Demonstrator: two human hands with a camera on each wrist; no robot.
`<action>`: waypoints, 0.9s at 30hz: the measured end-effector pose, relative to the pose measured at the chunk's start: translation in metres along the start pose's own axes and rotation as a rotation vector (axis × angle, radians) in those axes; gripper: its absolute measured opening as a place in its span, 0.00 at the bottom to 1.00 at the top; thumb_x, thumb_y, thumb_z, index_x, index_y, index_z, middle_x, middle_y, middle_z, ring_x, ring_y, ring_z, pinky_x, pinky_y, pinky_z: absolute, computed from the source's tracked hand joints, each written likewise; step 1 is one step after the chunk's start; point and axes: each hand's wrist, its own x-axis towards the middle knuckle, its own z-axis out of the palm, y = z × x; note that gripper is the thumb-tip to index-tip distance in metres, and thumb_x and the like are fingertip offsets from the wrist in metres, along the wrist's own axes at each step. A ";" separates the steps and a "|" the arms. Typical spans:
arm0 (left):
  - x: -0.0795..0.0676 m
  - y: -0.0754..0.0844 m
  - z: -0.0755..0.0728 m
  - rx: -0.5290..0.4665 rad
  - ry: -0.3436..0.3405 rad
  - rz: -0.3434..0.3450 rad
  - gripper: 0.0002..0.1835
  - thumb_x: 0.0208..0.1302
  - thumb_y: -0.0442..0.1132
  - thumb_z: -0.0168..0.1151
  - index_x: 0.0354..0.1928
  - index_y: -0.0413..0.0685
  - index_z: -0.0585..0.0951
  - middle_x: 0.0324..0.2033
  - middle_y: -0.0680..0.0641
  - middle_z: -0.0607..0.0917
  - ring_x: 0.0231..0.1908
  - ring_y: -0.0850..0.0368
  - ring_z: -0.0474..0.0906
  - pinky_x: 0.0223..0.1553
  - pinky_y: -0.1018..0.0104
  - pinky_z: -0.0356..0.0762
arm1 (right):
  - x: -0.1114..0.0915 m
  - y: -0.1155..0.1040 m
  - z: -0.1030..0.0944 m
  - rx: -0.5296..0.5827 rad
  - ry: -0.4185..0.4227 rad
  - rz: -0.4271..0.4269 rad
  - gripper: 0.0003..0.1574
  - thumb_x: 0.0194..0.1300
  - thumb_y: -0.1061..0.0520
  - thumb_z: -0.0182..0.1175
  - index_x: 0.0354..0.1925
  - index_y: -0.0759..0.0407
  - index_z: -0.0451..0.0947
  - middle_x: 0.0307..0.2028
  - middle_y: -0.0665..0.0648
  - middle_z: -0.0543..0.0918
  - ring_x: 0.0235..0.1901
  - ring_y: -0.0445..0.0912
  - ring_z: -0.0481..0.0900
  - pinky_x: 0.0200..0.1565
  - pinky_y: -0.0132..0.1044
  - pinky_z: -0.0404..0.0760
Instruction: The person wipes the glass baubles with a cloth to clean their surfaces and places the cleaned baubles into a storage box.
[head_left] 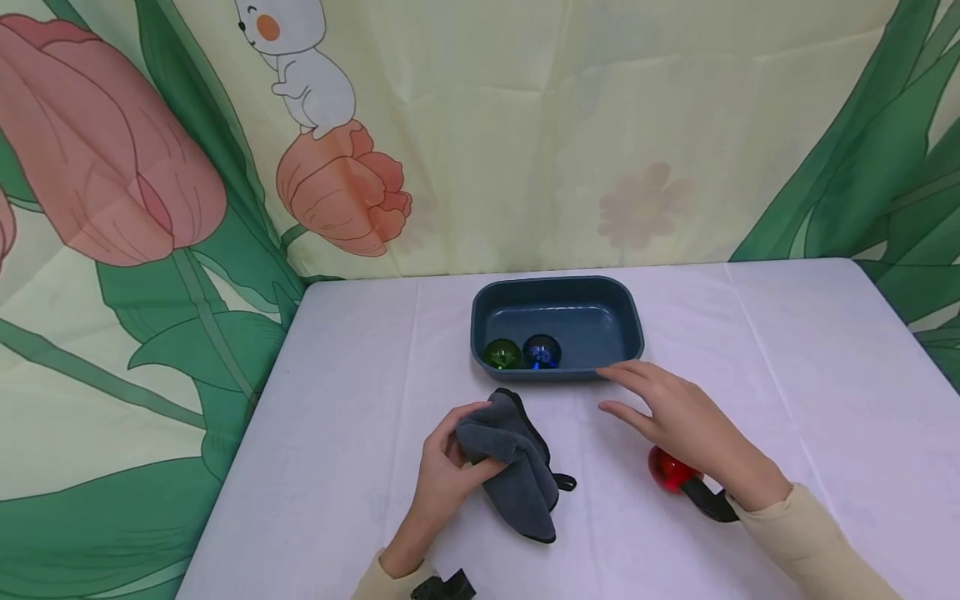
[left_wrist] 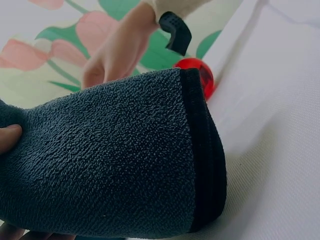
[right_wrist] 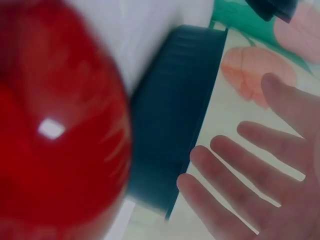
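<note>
My left hand [head_left: 442,467] grips a folded dark grey cloth [head_left: 510,467] with black edging and a small black loop. In the left wrist view the cloth [left_wrist: 110,155] fills much of the picture. My right hand [head_left: 675,408] hovers with fingers stretched out near the front right corner of a dark blue tray [head_left: 600,329]. Nothing is in its grasp; the right wrist view shows the fingers [right_wrist: 235,185] spread. Under the right wrist a red glass ball [head_left: 667,469] lies on the table, large and close in the right wrist view. A green ball [head_left: 502,354] and a blue ball [head_left: 542,352] sit inside the tray.
A white cloth covers the table [head_left: 360,375]. Behind it hangs a curtain [head_left: 487,167] printed with tulips and a white animal. A black wrist mount [head_left: 708,500] is on the right wrist, beside the red ball.
</note>
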 end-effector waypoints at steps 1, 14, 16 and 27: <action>0.000 0.000 0.000 0.000 0.001 -0.002 0.33 0.52 0.23 0.72 0.62 0.39 0.75 0.60 0.36 0.76 0.60 0.56 0.77 0.59 0.69 0.76 | -0.002 0.000 -0.001 -0.005 0.002 -0.001 0.31 0.61 0.48 0.70 0.60 0.57 0.78 0.56 0.61 0.81 0.56 0.58 0.80 0.52 0.57 0.82; -0.003 0.003 0.000 0.006 0.016 -0.032 0.34 0.50 0.23 0.72 0.63 0.41 0.75 0.62 0.38 0.75 0.60 0.57 0.76 0.60 0.69 0.75 | -0.024 0.010 -0.002 0.033 -0.094 0.109 0.37 0.61 0.44 0.70 0.64 0.56 0.75 0.57 0.62 0.80 0.57 0.59 0.77 0.54 0.61 0.79; -0.004 0.003 0.000 0.008 0.020 -0.036 0.34 0.50 0.23 0.73 0.62 0.41 0.75 0.62 0.37 0.75 0.60 0.57 0.76 0.60 0.69 0.75 | -0.027 0.011 0.000 0.031 -0.108 0.115 0.38 0.60 0.43 0.70 0.64 0.56 0.75 0.57 0.62 0.80 0.57 0.59 0.77 0.54 0.61 0.79; -0.004 0.004 0.000 0.011 0.026 -0.026 0.34 0.50 0.23 0.73 0.62 0.39 0.75 0.61 0.37 0.76 0.60 0.58 0.76 0.60 0.69 0.76 | -0.042 0.022 0.004 0.014 -0.163 0.103 0.44 0.52 0.29 0.70 0.59 0.54 0.79 0.52 0.55 0.83 0.50 0.52 0.81 0.48 0.55 0.83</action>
